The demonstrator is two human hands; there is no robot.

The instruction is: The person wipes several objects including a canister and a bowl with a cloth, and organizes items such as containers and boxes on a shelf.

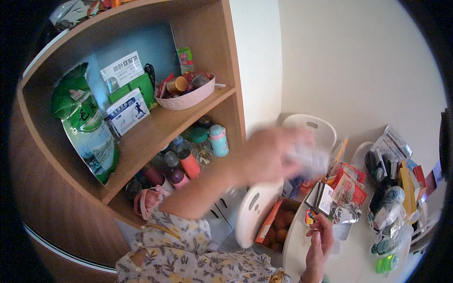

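Note:
My left hand [279, 152], blurred by motion, is raised between the wooden shelf unit and the round table, shut on a whitish object [311, 161] too blurred to name. Below and to the right, my right hand [320, 238] is held over the near edge of the white table [297, 237], its fingers loosely bent, with nothing visible in them. Just beyond its fingertips are a dark case with a white panel [324, 200], a small colorful packet [310, 216] and crumpled silver foil [347, 213]. Red snack packets [348, 194] lie behind these.
A pink basket [187, 99], a green tea bag [90, 138] and boxes stand on the wooden shelf [170, 136]; bottles and cups fill the level below. A white chair [249, 219] and a carton of round fruit [277, 226] are beside the table. Bottles and bags crowd its right side.

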